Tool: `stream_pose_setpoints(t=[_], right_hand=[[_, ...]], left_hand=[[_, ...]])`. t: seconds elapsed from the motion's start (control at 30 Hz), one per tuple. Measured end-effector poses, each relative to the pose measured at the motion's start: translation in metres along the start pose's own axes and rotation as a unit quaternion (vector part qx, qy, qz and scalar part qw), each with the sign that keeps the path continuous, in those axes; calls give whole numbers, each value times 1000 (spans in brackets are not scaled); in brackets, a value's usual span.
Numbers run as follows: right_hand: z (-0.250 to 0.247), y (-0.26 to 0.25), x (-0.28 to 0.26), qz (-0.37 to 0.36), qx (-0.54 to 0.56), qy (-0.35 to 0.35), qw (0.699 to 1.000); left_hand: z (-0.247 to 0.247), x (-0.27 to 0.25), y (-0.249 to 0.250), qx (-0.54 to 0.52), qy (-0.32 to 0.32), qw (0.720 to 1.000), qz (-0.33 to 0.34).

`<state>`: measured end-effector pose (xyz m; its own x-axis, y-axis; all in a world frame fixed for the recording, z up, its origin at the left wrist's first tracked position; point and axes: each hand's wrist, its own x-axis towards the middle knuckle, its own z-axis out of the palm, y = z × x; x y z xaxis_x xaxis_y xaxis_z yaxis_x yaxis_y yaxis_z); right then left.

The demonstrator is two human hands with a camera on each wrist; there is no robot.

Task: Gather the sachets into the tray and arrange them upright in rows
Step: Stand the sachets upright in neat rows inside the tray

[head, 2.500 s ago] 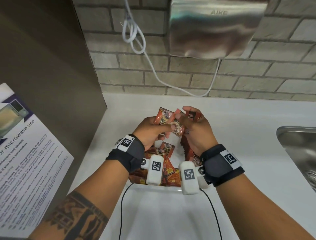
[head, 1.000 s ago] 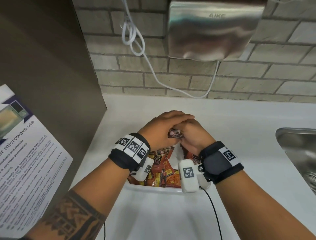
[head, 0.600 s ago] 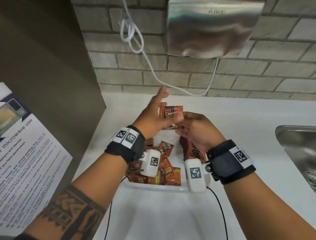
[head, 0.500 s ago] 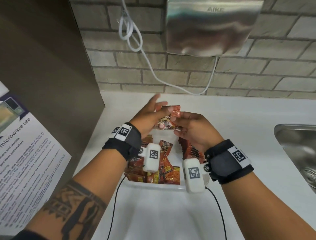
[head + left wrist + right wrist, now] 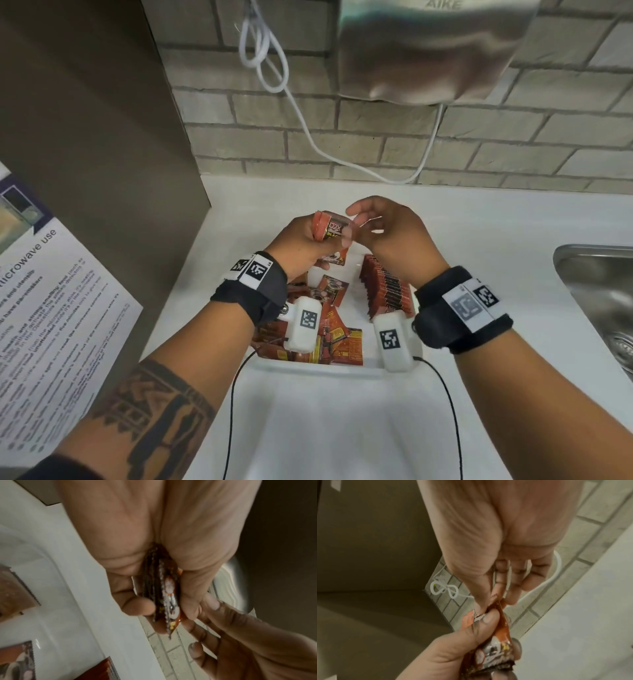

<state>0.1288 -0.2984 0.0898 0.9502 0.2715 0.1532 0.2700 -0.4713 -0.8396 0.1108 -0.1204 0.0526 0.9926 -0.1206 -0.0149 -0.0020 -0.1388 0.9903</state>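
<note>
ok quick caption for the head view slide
Left hand grips a sachet stack above the tray; right hand pinches its top edge.

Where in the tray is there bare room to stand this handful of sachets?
Bare tray floor shows between the loose sachets on the left and the upright row on the right. The near-left is crowded. The left hand grips the handful.

Both forearms reach forward, the left hand (image 5: 301, 245) curled in a grip, the right hand (image 5: 390, 229) beside it, fingertips (image 5: 510, 599) pinching.
</note>
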Motion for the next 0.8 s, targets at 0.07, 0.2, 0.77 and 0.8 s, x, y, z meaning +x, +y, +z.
stream_pose_setpoints(t=[0.07,0.2,0.77,0.8], right_hand=[[-2,-2,7,-6,-35,-41,999],[-6,0,22,5,-52,-43,998],[14,43,60,82,-275,-107,952],[17,45,60,83,-292,-119,945]], left_hand=[[2,2,-4,-1,7,1000,20],[5,4,-6,-24,-2,1000,9],[9,23,-28,446,-156,867,-157],[14,25,-29,472,-181,850,-151]])
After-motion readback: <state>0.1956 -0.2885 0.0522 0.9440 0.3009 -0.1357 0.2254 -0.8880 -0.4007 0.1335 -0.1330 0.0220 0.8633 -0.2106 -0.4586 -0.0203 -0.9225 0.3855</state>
